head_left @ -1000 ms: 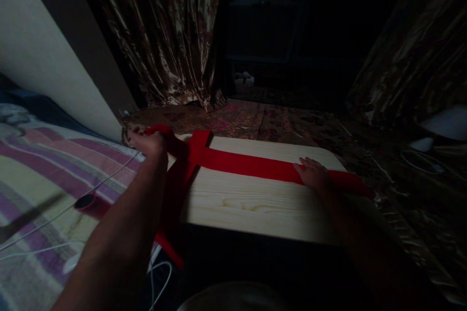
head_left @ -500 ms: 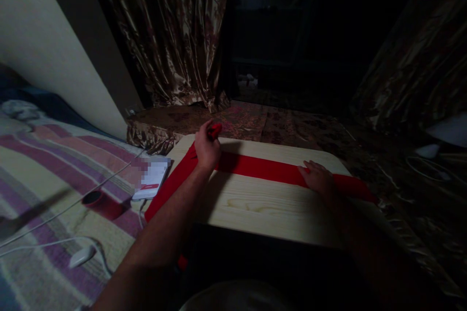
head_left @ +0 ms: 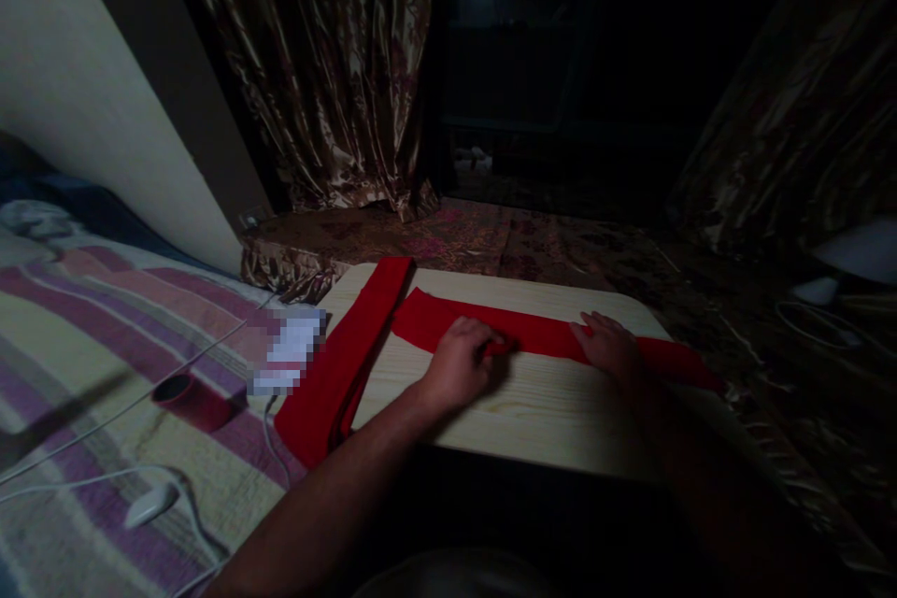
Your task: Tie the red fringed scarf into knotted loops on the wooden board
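Pressing one red sash (head_left: 539, 334), right hand (head_left: 611, 346) lies flat; left hand (head_left: 459, 364) (seemingly) pinches it.

Left hand (head_left: 459, 363) palm down, fingers (head_left: 491, 346) curled, forearm extended, right hand (head_left: 611, 344) flat, fingers spread

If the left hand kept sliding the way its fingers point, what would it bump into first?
Probably the right hand. The left hand rests on the red cloth strip, fingers aimed rightward along it, and only bare strip lies between the two hands. Depth is hard to judge in this dim light.
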The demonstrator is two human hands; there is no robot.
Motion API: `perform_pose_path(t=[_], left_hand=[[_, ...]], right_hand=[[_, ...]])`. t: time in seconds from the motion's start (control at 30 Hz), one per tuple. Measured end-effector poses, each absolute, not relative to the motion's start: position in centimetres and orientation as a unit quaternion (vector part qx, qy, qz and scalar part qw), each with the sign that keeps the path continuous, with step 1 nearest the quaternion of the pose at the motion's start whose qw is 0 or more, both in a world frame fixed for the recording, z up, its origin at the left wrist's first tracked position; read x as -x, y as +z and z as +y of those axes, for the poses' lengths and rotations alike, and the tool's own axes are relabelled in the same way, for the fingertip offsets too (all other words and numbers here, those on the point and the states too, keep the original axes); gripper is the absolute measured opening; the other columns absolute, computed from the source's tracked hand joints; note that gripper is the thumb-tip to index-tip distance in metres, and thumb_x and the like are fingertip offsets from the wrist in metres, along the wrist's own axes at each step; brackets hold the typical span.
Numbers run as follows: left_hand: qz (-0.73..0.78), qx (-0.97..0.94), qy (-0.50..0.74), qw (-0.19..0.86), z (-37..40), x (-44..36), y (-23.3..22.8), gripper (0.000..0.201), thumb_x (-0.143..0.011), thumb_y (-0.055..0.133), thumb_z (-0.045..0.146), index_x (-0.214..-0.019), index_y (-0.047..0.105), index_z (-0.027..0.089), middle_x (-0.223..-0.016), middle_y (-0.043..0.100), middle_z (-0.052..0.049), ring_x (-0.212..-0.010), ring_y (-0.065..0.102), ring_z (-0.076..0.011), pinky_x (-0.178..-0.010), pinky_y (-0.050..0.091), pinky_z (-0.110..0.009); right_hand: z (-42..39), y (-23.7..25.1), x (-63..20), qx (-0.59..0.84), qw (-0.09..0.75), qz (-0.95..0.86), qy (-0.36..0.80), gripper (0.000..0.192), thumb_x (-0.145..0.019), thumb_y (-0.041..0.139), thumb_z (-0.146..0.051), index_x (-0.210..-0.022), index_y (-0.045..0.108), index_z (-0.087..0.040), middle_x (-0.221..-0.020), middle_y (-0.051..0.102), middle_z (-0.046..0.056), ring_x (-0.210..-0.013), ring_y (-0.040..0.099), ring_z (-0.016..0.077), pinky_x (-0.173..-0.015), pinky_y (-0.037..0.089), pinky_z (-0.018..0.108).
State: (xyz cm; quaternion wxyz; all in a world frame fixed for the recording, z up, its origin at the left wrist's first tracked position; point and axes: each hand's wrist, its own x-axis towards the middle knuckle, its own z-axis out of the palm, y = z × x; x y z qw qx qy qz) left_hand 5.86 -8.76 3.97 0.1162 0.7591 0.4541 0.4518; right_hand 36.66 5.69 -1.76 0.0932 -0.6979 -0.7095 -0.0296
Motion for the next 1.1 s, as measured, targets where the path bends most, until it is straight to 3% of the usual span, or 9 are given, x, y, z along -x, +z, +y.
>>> perform_pose_path(t=[0.13, 0.23, 0.33, 0.43, 0.6, 0.73, 0.83, 1.0, 1.1], left_hand=[[0.414, -0.795, 0.419, 0.143, -10.5, -5.9, 2.7, 0.016, -0.083, 0.068, 0.024, -0.099, 0.071, 0.023, -0.102, 0.073, -0.007, -0.096, 0.065, -0.0221, -0.089, 0.051, -0.038], [0.467, -0.753, 0.445, 0.133, -11.4, -5.1, 1.5, 0.019, -0.089, 0.065, 0.035, -0.102, 0.071, 0.023, -0.104, 0.073, -0.007, -0.099, 0.065, -0.0220, -0.091, 0.051, -0.038], [0.556, -0.700, 0.443, 0.070, -11.6, -3.5, 0.5, 0.020, -0.092, 0.057, 0.035, -0.098, 0.073, 0.024, -0.103, 0.073, -0.007, -0.098, 0.065, -0.0242, -0.091, 0.051, -0.042], [0.601, -0.688, 0.405, -0.012, -11.1, -1.7, 0.1, 0.026, -0.090, 0.058, 0.037, -0.107, 0.072, 0.023, -0.117, 0.071, -0.010, -0.111, 0.062, -0.0289, -0.100, 0.047, -0.047], [0.654, -0.689, 0.309, -0.051, -10.4, -0.7, -0.5, 0.047, -0.089, 0.057, 0.041, -0.133, 0.063, 0.028, -0.152, 0.050, -0.010, -0.144, 0.038, -0.0341, -0.115, 0.031, -0.058], [0.681, -0.689, 0.248, 0.006, -10.5, -1.1, -1.2, 0.058, -0.092, 0.053, 0.049, -0.146, 0.051, 0.028, -0.160, 0.036, -0.012, -0.150, 0.027, -0.0358, -0.113, 0.025, -0.069], [0.674, -0.698, 0.242, 0.009, -10.8, -1.1, -1.3, 0.065, -0.090, 0.056, 0.055, -0.149, 0.048, 0.031, -0.162, 0.031, -0.012, -0.151, 0.022, -0.0363, -0.112, 0.022, -0.071], [0.579, -0.784, 0.222, -0.031, -11.6, -1.1, -0.7, 0.086, -0.073, 0.073, 0.063, -0.150, 0.048, 0.034, -0.159, 0.037, -0.014, -0.149, 0.025, -0.0441, -0.112, 0.006, -0.076], [0.494, -0.844, 0.208, -0.023, -12.0, -1.8, -0.4, 0.084, -0.073, 0.073, 0.066, -0.147, 0.052, 0.032, -0.151, 0.049, -0.016, -0.141, 0.039, -0.0428, -0.113, 0.012, -0.073]], right_hand=[[5.6, -1.8, -36.6, 0.693, 0.104, -0.713, -0.035, 0.065, -0.098, 0.032, -0.056, -0.144, 0.055, -0.015, -0.152, 0.049, 0.013, -0.140, 0.044, 0.0303, -0.118, 0.031, 0.045], [5.4, -1.8, -36.6, 0.689, 0.110, -0.716, -0.039, 0.063, -0.098, 0.036, -0.054, -0.143, 0.057, -0.015, -0.151, 0.051, 0.013, -0.139, 0.045, 0.0297, -0.118, 0.031, 0.044], [5.3, -1.8, -36.5, 0.691, 0.115, -0.712, -0.041, 0.062, -0.098, 0.037, -0.054, -0.142, 0.058, -0.017, -0.151, 0.051, 0.013, -0.139, 0.045, 0.0297, -0.117, 0.031, 0.045], [5.3, -1.8, -36.5, 0.692, 0.120, -0.710, -0.039, 0.061, -0.098, 0.038, -0.055, -0.142, 0.058, -0.018, -0.150, 0.052, 0.013, -0.139, 0.045, 0.0297, -0.117, 0.031, 0.045], [5.0, -1.6, -36.5, 0.691, 0.128, -0.711, -0.030, 0.061, -0.098, 0.038, -0.056, -0.141, 0.059, -0.018, -0.151, 0.051, 0.013, -0.139, 0.045, 0.0311, -0.117, 0.032, 0.046], [4.9, -1.5, -36.5, 0.691, 0.131, -0.711, -0.026, 0.061, -0.098, 0.037, -0.056, -0.140, 0.059, -0.018, -0.151, 0.051, 0.013, -0.139, 0.045, 0.0310, -0.116, 0.032, 0.047], [4.9, -1.5, -36.6, 0.689, 0.135, -0.712, -0.029, 0.060, -0.098, 0.038, -0.056, -0.139, 0.060, -0.018, -0.149, 0.053, 0.012, -0.138, 0.046, 0.0296, -0.117, 0.032, 0.045], [4.8, -1.6, -36.7, 0.682, 0.146, -0.716, -0.042, 0.056, -0.098, 0.040, -0.055, -0.135, 0.063, -0.020, -0.147, 0.055, 0.012, -0.137, 0.048, 0.0283, -0.117, 0.032, 0.043], [4.7, -1.5, -36.6, 0.680, 0.148, -0.716, -0.047, 0.055, -0.097, 0.041, -0.053, -0.134, 0.064, -0.020, -0.146, 0.057, 0.012, -0.136, 0.049, 0.0282, -0.116, 0.033, 0.042]])
